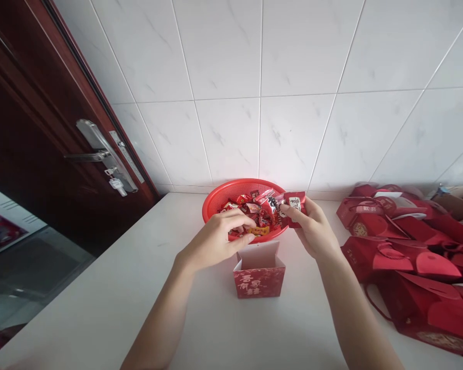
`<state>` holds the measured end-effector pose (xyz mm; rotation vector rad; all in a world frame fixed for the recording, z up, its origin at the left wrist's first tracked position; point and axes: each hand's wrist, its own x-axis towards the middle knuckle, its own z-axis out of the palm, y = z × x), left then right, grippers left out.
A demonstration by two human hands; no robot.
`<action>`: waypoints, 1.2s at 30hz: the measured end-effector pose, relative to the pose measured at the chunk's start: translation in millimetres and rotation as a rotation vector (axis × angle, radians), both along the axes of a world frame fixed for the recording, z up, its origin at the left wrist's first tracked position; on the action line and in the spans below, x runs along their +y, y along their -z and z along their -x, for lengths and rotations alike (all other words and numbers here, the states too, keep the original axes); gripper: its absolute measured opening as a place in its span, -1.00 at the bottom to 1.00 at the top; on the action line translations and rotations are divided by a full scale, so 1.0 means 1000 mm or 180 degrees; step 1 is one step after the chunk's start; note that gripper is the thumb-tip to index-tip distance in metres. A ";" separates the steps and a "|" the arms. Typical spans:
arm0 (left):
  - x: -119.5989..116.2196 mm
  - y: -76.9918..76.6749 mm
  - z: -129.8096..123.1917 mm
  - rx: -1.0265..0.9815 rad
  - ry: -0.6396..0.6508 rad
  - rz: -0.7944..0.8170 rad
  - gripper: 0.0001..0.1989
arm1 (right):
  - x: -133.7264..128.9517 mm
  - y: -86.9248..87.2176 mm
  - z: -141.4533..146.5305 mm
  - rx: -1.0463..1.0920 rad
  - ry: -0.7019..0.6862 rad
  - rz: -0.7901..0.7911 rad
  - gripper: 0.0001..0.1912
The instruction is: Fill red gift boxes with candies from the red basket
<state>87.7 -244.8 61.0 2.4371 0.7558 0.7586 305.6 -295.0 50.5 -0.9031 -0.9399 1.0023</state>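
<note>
My right hand grips red wrapped candy packets between thumb and fingers, over the right rim of a red plastic basket. My left hand is at the basket's near left side, its thumb and fingertips closed around the end of a yellow-wrapped candy. Several candies in mostly red wrappers lie in the basket. Directly in front of it stands a small red paper box with its top open, white inside and marked with pale characters. Neither hand touches the box.
Red gift boxes with cord handles crowd the right side of the white table. A white tiled wall rises behind the basket. To the left is a dark red door with a metal handle and hanging keys.
</note>
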 end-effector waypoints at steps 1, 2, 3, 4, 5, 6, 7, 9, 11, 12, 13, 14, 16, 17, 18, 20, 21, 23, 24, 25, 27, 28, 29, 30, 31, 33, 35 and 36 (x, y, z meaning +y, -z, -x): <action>0.002 0.001 0.000 0.0100 -0.0038 0.0030 -0.81 | 0.000 0.000 0.001 0.0011 -0.0030 -0.0006 -0.64; 0.004 0.002 0.000 0.0235 -0.0033 0.0085 -0.80 | 0.000 0.001 0.001 0.0011 -0.0053 -0.0004 -0.65; 0.006 0.004 -0.001 0.0363 0.0004 0.0156 -0.79 | 0.000 0.002 0.001 0.0006 -0.0064 0.0004 -0.67; 0.008 0.006 -0.002 0.0449 0.0050 0.0223 -0.80 | 0.001 0.003 0.001 -0.0002 -0.0064 0.0012 -0.68; 0.011 0.008 -0.003 0.0481 0.0085 0.0274 -0.83 | 0.001 0.004 0.001 -0.0011 -0.0058 0.0018 -0.69; 0.013 0.010 -0.004 0.0453 0.0096 0.0296 -0.85 | 0.002 0.005 0.001 -0.0019 -0.0046 0.0020 -0.70; 0.015 0.013 -0.006 0.0381 0.0080 0.0284 -0.84 | 0.002 0.006 0.001 -0.0028 -0.0033 0.0021 -0.71; 0.020 0.016 -0.009 0.0194 -0.0032 0.0178 -0.82 | 0.003 0.008 0.000 -0.0053 -0.0005 0.0027 -0.71; 0.024 0.019 -0.012 0.0065 -0.0151 0.0091 -0.83 | 0.004 0.009 0.001 -0.0086 0.0017 0.0035 -0.70; 0.026 0.020 -0.013 0.0037 -0.0179 0.0093 -0.84 | 0.004 0.009 0.001 -0.0107 0.0023 0.0040 -0.69; 0.027 0.020 -0.013 0.0038 -0.0175 0.0135 -0.85 | 0.005 0.009 0.001 -0.0130 0.0024 0.0041 -0.68; 0.028 0.020 -0.013 0.0063 -0.0138 0.0203 -0.85 | 0.005 0.010 0.001 -0.0155 0.0019 0.0039 -0.67; 0.028 0.020 -0.012 0.0112 -0.0020 0.0348 -0.84 | 0.005 0.011 0.000 -0.0217 -0.0008 0.0030 -0.67; 0.027 0.019 -0.011 0.0091 0.0041 0.0408 -0.83 | 0.005 0.012 0.000 -0.0240 -0.0031 0.0018 -0.68; 0.026 0.017 -0.010 0.0021 0.0096 0.0461 -0.80 | 0.005 0.012 0.000 -0.0257 -0.0052 0.0006 -0.69; 0.024 0.014 -0.009 -0.0235 0.0204 0.0562 -0.74 | 0.003 0.012 0.001 -0.0284 -0.0094 -0.0008 -0.71; 0.023 0.013 -0.010 -0.0397 0.0260 0.0645 -0.70 | 0.002 0.012 0.002 -0.0283 -0.0113 -0.0016 -0.71; 0.020 0.011 -0.012 -0.0730 0.0353 0.0913 -0.58 | 0.000 0.011 0.007 -0.0270 -0.0160 -0.0036 -0.71; 0.018 0.010 -0.015 -0.0900 0.0362 0.1080 -0.53 | -0.001 0.011 0.009 -0.0273 -0.0189 -0.0051 -0.71; 0.016 0.010 -0.017 -0.1061 0.0343 0.1249 -0.50 | -0.002 0.010 0.013 -0.0289 -0.0210 -0.0066 -0.71; 0.011 0.012 -0.024 -0.1375 0.0230 0.1485 -0.50 | -0.004 0.008 0.019 -0.0393 -0.0231 -0.0088 -0.70; 0.009 0.012 -0.027 -0.1505 0.0168 0.1542 -0.53 | -0.005 0.008 0.021 -0.0470 -0.0233 -0.0099 -0.70; 0.007 0.013 -0.030 -0.1606 0.0122 0.1575 -0.57 | -0.006 0.007 0.023 -0.0537 -0.0234 -0.0106 -0.71; 0.005 0.014 -0.033 -0.1687 0.0090 0.1589 -0.60 | -0.007 0.007 0.023 -0.0590 -0.0235 -0.0108 -0.72; 0.004 0.014 -0.034 -0.1754 0.0057 0.1590 -0.62 | -0.007 0.006 0.023 -0.0626 -0.0233 -0.0107 -0.74; 0.004 0.015 -0.034 -0.1875 -0.0080 0.1529 -0.65 | -0.007 0.006 0.022 -0.0639 -0.0171 -0.0126 -0.77; 0.006 0.016 -0.032 -0.2005 -0.0337 0.1355 -0.62 | -0.006 0.007 0.019 -0.0605 -0.0054 -0.0161 -0.79; 0.008 0.017 -0.031 -0.2070 -0.0486 0.1221 -0.56 | -0.006 0.007 0.018 -0.0590 0.0003 -0.0178 -0.80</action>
